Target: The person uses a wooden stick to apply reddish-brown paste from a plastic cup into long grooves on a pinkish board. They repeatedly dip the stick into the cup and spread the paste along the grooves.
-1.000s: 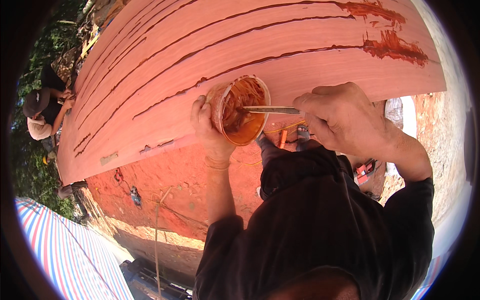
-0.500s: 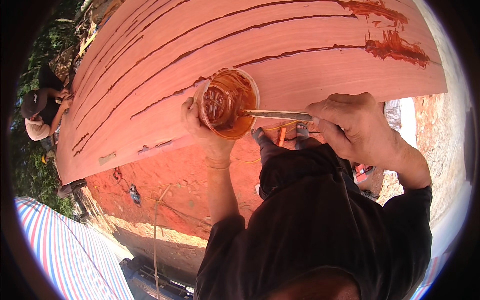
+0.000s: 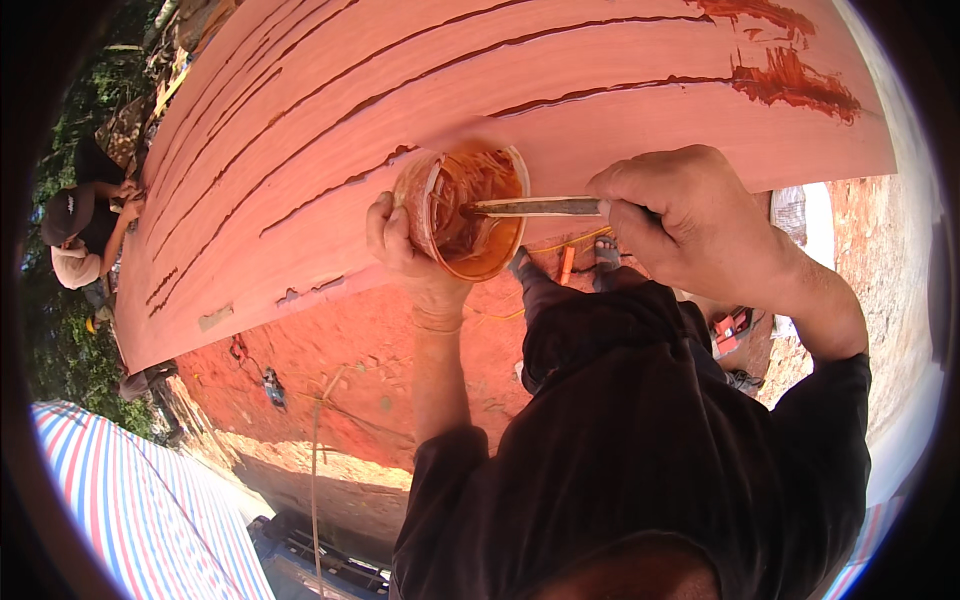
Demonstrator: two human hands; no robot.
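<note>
My left hand (image 3: 415, 255) is wrapped round a clear plastic tub (image 3: 433, 215), tilted so its mouth faces me. Sticky reddish-brown paste (image 3: 475, 220) coats the inside. A thin flat stick (image 3: 540, 206) is gripped in my right hand (image 3: 690, 215), its tip dipped in the paste. Just beyond the tub spreads a large reddish wooden board (image 3: 620, 140), marked with long dark lines of filler (image 3: 460, 75). At its far right, two of these lines end in smeared red-brown patches (image 3: 795, 85).
A co-worker in a dark cap (image 3: 70, 215) leans at the board's left end. Reddish ground below holds a power tool (image 3: 272, 388), cords and an orange piece (image 3: 567, 264) by my feet. A striped tarp (image 3: 140, 500) covers the lower left.
The stick's tip has moved left, deeper into the tub, with my right hand shifting left and slightly up. The tub has turned and moved a little to the right.
</note>
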